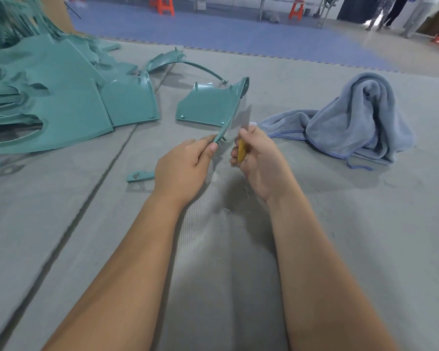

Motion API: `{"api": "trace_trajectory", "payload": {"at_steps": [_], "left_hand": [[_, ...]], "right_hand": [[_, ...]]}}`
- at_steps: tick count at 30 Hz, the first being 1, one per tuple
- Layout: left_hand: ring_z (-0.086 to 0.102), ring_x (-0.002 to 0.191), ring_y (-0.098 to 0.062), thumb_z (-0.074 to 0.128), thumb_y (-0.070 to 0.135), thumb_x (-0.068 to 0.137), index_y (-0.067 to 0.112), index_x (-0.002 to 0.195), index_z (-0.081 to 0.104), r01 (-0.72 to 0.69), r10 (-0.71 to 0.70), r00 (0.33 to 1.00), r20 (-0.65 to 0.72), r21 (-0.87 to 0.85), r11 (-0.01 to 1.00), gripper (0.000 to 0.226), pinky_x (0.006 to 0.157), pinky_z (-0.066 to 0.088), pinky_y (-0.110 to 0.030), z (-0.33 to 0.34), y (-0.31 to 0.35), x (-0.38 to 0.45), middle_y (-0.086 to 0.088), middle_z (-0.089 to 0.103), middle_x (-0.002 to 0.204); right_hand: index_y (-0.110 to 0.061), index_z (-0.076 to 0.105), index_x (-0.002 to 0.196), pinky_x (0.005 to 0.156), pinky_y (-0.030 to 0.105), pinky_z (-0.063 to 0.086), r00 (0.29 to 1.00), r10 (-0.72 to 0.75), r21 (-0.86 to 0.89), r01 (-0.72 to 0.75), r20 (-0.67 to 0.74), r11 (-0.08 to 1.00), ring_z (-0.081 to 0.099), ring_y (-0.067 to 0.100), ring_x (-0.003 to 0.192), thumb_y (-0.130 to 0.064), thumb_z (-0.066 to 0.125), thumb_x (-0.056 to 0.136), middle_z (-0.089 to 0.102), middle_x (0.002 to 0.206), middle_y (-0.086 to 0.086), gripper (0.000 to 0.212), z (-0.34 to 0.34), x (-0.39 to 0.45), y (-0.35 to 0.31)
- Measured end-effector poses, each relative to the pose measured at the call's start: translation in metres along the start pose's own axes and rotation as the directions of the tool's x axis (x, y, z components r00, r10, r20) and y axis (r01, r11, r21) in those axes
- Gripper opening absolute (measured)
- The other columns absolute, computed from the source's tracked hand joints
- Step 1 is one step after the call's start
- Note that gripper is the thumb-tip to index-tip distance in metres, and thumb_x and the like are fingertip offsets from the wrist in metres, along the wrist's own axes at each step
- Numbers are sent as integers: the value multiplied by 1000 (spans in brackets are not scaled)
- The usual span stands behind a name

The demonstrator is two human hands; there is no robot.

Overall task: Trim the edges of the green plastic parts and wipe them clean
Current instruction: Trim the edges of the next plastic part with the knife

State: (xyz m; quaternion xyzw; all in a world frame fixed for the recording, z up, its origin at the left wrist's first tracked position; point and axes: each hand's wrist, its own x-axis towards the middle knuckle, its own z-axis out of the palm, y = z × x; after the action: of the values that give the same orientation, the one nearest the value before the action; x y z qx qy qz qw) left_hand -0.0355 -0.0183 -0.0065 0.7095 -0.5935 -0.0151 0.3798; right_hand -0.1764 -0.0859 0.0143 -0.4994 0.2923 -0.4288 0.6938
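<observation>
Left hand (185,165): thumb and fingers pinched on near tip of green plastic part (208,107); part's far end lifted, curved flange up, lower corner just above grey mat (238,249). Right hand (257,158): fingers curled around yellow-handled knife (241,150), blade (245,117) blurred, raised alongside right edge of held part; contact between blade and edge not resolvable. Held part centred ahead, between stack of green parts (48,97) at left and crumpled blue-grey towel (352,117) at right, apart from both. Curved green strip (188,64) lying beyond held part. Small green offcut (140,176) on mat just left of left wrist. Fine pale shavings (226,214) scattered on mat between forearms. Orange stools (162,5) on blue floor in background.
</observation>
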Motion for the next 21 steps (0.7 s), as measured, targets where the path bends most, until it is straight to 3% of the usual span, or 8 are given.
{"api": "trace_trajectory", "payload": {"at_steps": [2,5,9,13,17,21], "left_hand": [[55,85,-20,37,40,102,34,129,59,4,-4,1000,-5,-1,1000,35,62,34,-31,0,0,0,2,62,91],[55,84,-20,37,41,102,36,128,59,7,-7,1000,-4,-7,1000,35,63,36,-31,1,0,0,2,62,91],[58,85,-24,37,41,101,35,125,61,2,-3,1000,-10,-18,1000,34,65,43,-35,0,0,0,1,63,89],[61,93,-27,40,41,101,30,126,62,-2,1,999,-41,-18,1000,35,70,44,-35,1,1,-1,-6,68,101],[60,90,-22,36,42,102,36,128,59,-1,1,1000,-12,9,1000,35,66,43,-33,1,1,-1,0,67,97],[59,90,-21,35,43,102,38,129,57,12,-12,1000,5,11,1000,35,66,42,-32,1,1,-1,1,66,97]], "right_hand": [[-19,52,85,58,22,39,999,-20,23,19,39,1000,47,12,62,-14,48,100,52,74,1,17,-2,-2,1],[-20,58,88,55,19,38,998,-34,-57,37,51,998,45,10,60,-26,57,92,55,72,-1,7,-7,-1,1],[-21,65,87,55,20,32,999,-12,-205,22,51,979,42,9,59,-43,52,89,55,66,-4,26,-5,2,3],[-22,64,67,52,14,33,997,-67,-264,74,33,962,42,2,53,-25,49,102,56,58,-12,38,0,4,9],[-21,66,80,57,20,29,998,28,-255,-42,-55,966,36,7,58,-29,41,104,56,72,-6,36,2,9,9],[-21,63,74,54,16,29,999,-36,-251,39,19,967,34,4,56,-20,48,101,47,61,-11,31,-2,8,13]]}}
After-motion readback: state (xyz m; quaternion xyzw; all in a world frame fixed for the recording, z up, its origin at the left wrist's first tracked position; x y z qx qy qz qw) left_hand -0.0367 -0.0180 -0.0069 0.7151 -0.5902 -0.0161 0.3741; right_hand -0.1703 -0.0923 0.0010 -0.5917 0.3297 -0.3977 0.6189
